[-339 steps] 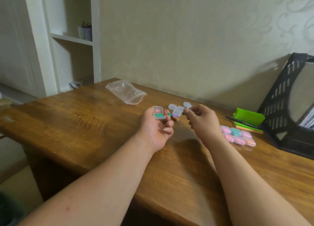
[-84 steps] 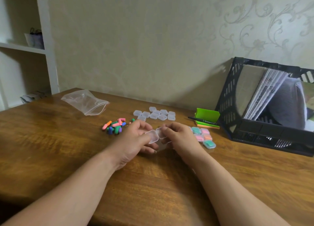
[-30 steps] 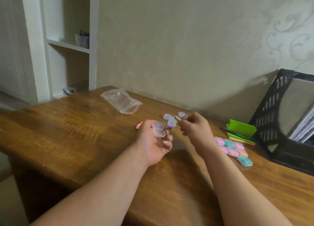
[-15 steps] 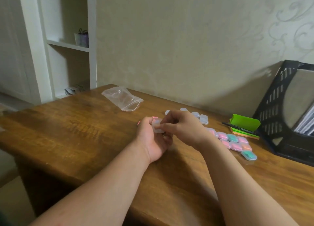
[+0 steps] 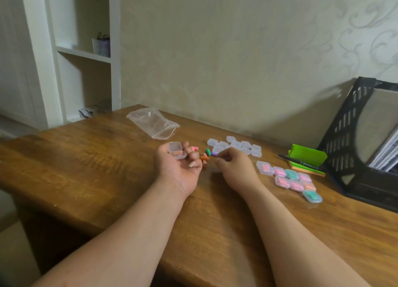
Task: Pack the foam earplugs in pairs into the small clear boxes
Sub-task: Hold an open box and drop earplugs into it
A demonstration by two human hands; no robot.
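I am seeing the open clear box (image 5: 177,150) sitting on the curled fingers of the left hand (image 5: 178,165), which is lying palm up on the tabletop (image 5: 86,168) and cradling it; something pinkish is lying in the box's lower half. At the box's 3 o'clock the loose earplugs (image 5: 204,157) are lying in a small scatter of pink, green and orange, and the purple earplug (image 5: 214,153) is lying right at the tips of the right hand (image 5: 234,168). That hand is hanging knuckles up with its fingers curled, and I cannot tell whether it is pinching the purple piece or only touching it. The empty boxes (image 5: 237,146) are clustering at 1 o'clock of the right hand, and the filled boxes (image 5: 290,179) are lying at its 3 o'clock. A zip bag (image 5: 153,122) is lying at 11 o'clock of the left hand, and a green notepad (image 5: 305,158) with a pen (image 5: 299,162) is sitting against a black file rack (image 5: 344,136) on the far right.
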